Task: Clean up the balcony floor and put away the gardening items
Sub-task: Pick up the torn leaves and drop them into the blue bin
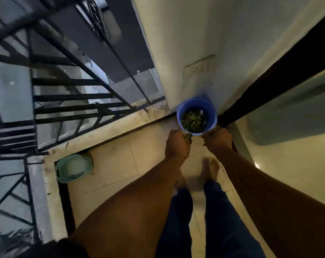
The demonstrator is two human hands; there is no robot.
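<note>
Head view, looking steeply down at a balcony floor (117,164) of pale tiles. A blue bucket (212,108) stood on the floor in the far corner, against the light wall (185,43) and just beside a dark door frame (269,75); its bottom was covered with green leaves (194,121). Both arms reached forward to the bucket's near rim. The left hand (177,144) had its fingers (173,132) curled around a small clump of leaves (189,136) that showed at its right edge, just at the rim. The right hand (218,139) was also curled, with its fingertips at or touching the rim; whether it held anything could not be told from this view. Below the hands, blurred bare feet (210,168) and dark trouser legs (182,220) were visible. A pale green plastic container (74,167) rested on the floor at the left, against the low ledge beneath the black metal railing (68,97).
</note>
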